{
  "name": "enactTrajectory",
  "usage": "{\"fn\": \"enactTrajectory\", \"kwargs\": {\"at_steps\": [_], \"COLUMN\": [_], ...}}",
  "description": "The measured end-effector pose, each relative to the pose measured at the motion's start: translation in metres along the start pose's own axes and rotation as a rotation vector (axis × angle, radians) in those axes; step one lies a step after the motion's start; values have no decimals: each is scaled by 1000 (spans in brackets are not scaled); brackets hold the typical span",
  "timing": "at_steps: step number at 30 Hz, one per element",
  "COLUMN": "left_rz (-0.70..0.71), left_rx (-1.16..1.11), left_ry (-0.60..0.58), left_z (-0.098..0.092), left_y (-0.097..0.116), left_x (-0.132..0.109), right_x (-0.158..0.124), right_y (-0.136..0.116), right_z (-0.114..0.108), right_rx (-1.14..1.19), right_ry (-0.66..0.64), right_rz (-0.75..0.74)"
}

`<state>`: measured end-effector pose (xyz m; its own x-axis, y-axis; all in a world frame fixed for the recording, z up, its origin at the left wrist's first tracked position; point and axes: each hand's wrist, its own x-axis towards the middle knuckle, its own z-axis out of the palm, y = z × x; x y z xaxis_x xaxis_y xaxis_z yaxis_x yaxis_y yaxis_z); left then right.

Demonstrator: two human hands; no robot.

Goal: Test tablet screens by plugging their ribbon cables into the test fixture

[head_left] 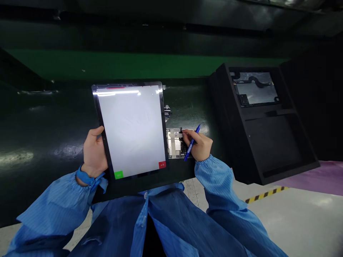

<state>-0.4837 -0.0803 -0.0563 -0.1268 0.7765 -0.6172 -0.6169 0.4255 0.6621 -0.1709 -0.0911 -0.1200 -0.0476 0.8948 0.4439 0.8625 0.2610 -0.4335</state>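
The left hand [93, 153] holds a tablet [132, 130] by its left long edge, with the thumb on the front bezel and the other fingers hidden behind. The tablet is tilted up toward the person, above the near part of the dark table [40, 135]. Its screen is lit almost white, with a small green button [118, 174] in the lower left corner and a small red button [162, 164] in the lower right; the writing on them is too small to read. No brand or label is readable anywhere.

I judge the tablet to be stiff, thin and rather light, but its glass is fragile and smooth, so the hold should be on the edges and the bezel, not on the screen.

The right hand [199, 144] is closed around a blue pen [192, 142], and its fingertips touch a small metal fixture [175, 144] that lies on the table just right of the tablet. Further right stands a black foam tray [268, 142] with a metal part [255, 87] in its upper pocket.
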Motion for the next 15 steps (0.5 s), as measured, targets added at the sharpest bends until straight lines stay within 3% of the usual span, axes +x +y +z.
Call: {"fn": "enactTrajectory", "kwargs": {"at_steps": [5,8,11,13,15], "left_rz": [30,102,270,424,581], "left_rx": [69,209,533,858,1108], "left_ry": [-57,-141,-195,-296,-473], "left_z": [0,-6,-25,-40,-51], "left_y": [-1,-2,7,19,33], "left_x": [-1,-7,-17,-25,-33], "right_x": [1,8,21,30,42], "right_y": [-17,-50,-81,-91,-92], "right_z": [-6,-10,-12,-12,-14], "right_rx": [105,502,809,768,729], "right_ry": [26,-122,-235,-186,-144], "right_rz": [35,17,-33,-133,-364]}}
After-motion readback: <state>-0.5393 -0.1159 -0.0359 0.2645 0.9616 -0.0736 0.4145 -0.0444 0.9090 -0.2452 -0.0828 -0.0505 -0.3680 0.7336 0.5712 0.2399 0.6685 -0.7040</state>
